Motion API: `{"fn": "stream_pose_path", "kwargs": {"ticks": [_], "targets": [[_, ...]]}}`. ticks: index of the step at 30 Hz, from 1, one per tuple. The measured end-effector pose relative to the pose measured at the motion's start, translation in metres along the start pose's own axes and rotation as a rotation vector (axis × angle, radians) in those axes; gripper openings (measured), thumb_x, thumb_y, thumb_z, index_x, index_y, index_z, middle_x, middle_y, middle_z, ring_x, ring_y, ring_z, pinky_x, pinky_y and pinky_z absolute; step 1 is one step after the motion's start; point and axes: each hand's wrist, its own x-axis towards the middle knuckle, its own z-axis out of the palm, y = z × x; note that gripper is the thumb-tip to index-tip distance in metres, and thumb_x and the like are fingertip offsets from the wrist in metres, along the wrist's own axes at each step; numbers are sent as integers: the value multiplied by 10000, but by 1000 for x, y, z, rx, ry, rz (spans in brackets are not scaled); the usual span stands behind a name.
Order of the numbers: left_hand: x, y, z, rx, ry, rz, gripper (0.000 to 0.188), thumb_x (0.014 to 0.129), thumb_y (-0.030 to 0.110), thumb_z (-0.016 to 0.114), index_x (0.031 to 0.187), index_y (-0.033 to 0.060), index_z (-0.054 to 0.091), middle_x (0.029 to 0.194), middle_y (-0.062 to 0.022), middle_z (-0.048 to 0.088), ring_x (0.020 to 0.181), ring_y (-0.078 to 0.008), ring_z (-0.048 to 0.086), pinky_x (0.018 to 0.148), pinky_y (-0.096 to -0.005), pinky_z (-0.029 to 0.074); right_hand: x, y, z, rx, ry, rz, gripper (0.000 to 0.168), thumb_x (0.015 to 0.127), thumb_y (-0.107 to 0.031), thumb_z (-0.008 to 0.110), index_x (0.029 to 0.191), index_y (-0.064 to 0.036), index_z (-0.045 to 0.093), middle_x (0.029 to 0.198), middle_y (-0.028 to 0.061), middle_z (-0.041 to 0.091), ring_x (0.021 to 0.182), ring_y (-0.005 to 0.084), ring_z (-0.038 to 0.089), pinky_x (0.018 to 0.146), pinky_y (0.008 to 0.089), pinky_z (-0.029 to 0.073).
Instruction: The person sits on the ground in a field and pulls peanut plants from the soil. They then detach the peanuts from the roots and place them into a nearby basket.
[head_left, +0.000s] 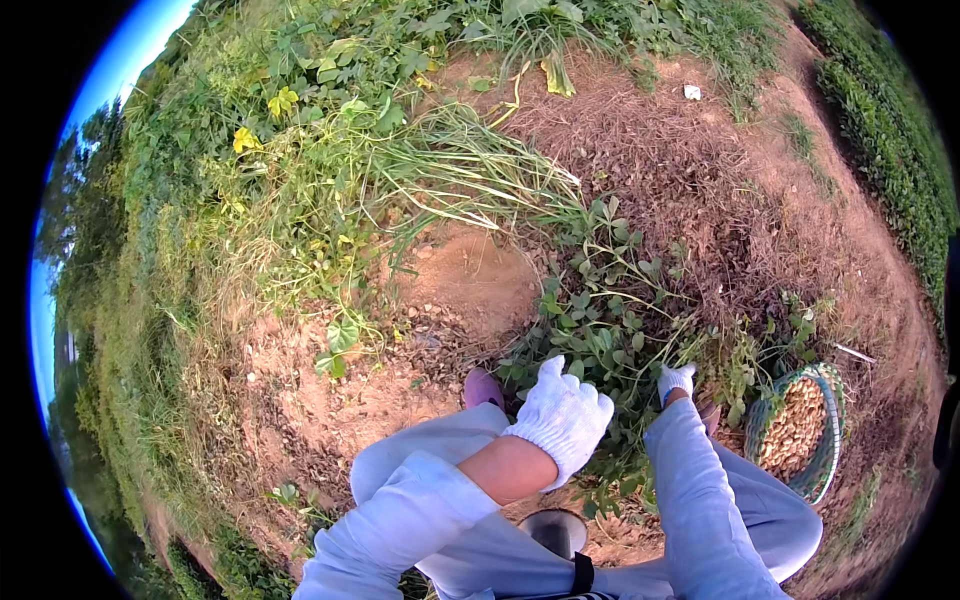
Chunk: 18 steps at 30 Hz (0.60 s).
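Observation:
My left hand (566, 416), in a white knitted glove, is over the leafy peanut plants (600, 330) between my knees. Its fingers point away from me and their undersides are hidden, so any hold cannot be told. My right hand (677, 381), gloved the same way, is lower and further right, against the stems; its fingers are mostly hidden by the glove's back and the leaves. A green and white woven basket (832, 427), holding many peanuts in their shells (796, 424), stands tilted on the soil to the right of my right knee.
Bare reddish soil (472, 277) and a heap of long cut grass (480, 169) lie ahead. Dry plant litter (697, 187) covers the ground at the right. Green vines (330, 135) spread at the upper left. A white scrap (691, 92) and a thin white stick (855, 353) lie on the soil.

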Motion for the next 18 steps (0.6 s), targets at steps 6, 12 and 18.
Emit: {"fn": "stream_pose_path", "kwargs": {"ticks": [6, 12, 18], "targets": [[-15, -9, 8, -34, -78, -27, 102, 819, 192, 608, 857, 113, 661, 773, -54, 663, 824, -237, 664, 981, -504, 405, -27, -17, -100, 325, -314, -216, 360, 852, -195, 731, 1138, -6, 623, 939, 58, 693, 827, 145, 635, 749, 300, 515], [-16, -4, -10, -129, -163, -71, 100, 790, 144, 620, 855, 93, 678, 734, -48, 637, 805, -232, 653, 1006, -517, 369, -95, -138, -137, -461, 46, -943, 439, 847, -385, 671, 1163, -82, 641, 1029, 212, 653, 988, 382, 638, 857, 442, 511], [-26, -44, 1, -184, -18, -192, 86, 765, 120, 611, 823, 75, 655, 704, -45, 610, 768, -237, 641, 995, -521, 401, -112, -261, 27, -70, -831, -904, 277, 947, -251, 591, 1105, -39, 674, 1022, 141, 700, 958, 275, 664, 881, 310, 501]]}}
